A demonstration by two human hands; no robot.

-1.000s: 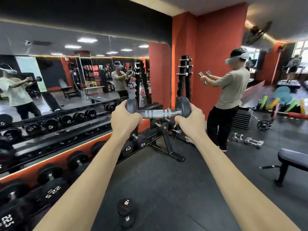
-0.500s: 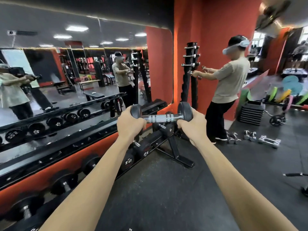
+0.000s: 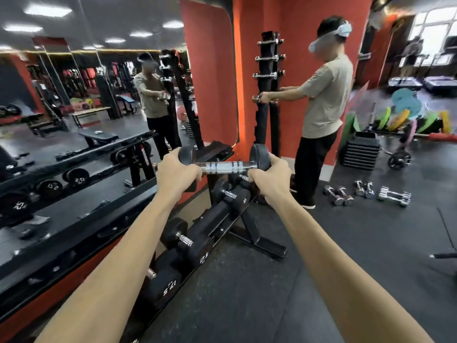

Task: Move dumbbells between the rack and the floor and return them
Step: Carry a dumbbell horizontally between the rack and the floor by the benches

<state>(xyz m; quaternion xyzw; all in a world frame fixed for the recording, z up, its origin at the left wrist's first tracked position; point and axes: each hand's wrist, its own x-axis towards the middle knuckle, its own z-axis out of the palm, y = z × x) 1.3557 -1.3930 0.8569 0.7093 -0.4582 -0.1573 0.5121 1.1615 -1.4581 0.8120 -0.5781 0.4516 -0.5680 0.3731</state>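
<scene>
I held the black dumbbell (image 3: 223, 164) level, left hand (image 3: 176, 173) and right hand (image 3: 269, 178) each grasping an end. I judged it mid-carry. Next: lowering it onto the rack (image 3: 222, 219) at six o'clock.

A black-ended dumbbell (image 3: 223, 164) with a ridged chrome handle is held level in the air above the rack (image 3: 222, 226). The low, sloping black rack carries more black dumbbells, two marked 17.5 (image 3: 188, 246). Small chrome dumbbells (image 3: 393, 195) lie on the dark floor (image 3: 346, 243).
</scene>
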